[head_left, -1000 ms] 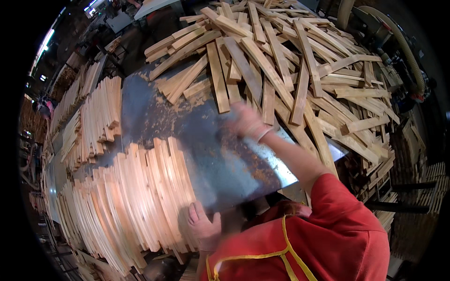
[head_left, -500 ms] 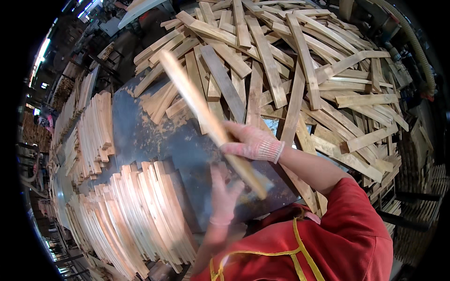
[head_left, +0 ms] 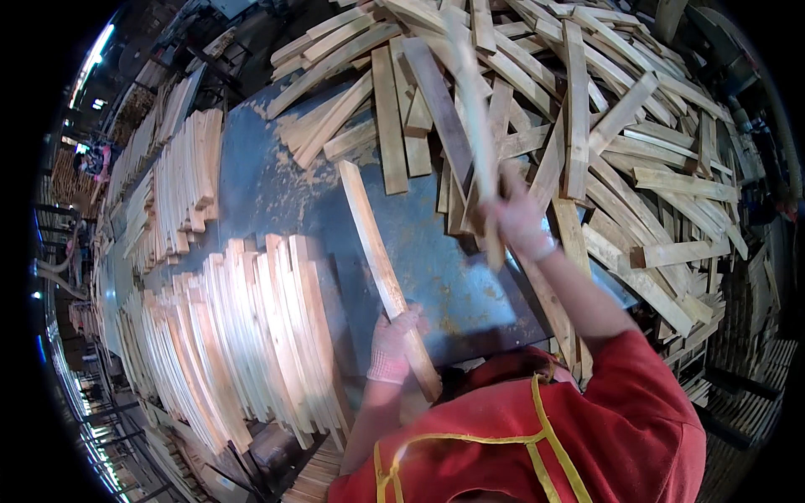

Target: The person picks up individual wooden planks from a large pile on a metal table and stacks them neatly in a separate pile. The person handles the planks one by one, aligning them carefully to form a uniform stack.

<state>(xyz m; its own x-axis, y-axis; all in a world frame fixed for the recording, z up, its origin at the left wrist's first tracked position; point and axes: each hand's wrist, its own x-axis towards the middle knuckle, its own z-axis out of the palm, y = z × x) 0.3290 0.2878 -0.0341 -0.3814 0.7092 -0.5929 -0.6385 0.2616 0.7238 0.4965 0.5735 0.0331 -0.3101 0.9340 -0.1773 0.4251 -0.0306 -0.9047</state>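
Observation:
My left hand (head_left: 393, 342) is closed round the lower part of a narrow wooden slat (head_left: 374, 248), which slants up and away to the left over the table (head_left: 310, 220). Farther right, my gloved right hand (head_left: 521, 221) grips a second slat (head_left: 474, 113), blurred by motion and angled upward at the edge of the jumbled pile. A row of slats (head_left: 281, 327) stands packed side by side left of my left hand. Under and beyond my right hand lies a loose heap of slats (head_left: 579, 117).
Another packed row of slats (head_left: 194, 172) sits farther back on the left. A dark metal bar (head_left: 738, 381) juts out at the right, beside stacked strips of wood (head_left: 767, 335). The table has a worn, dusty patch (head_left: 314, 176) near the heap.
The slat from my right hand is now in my left hand, which was open before. My right hand has moved right and away and grips another slat from the heap.

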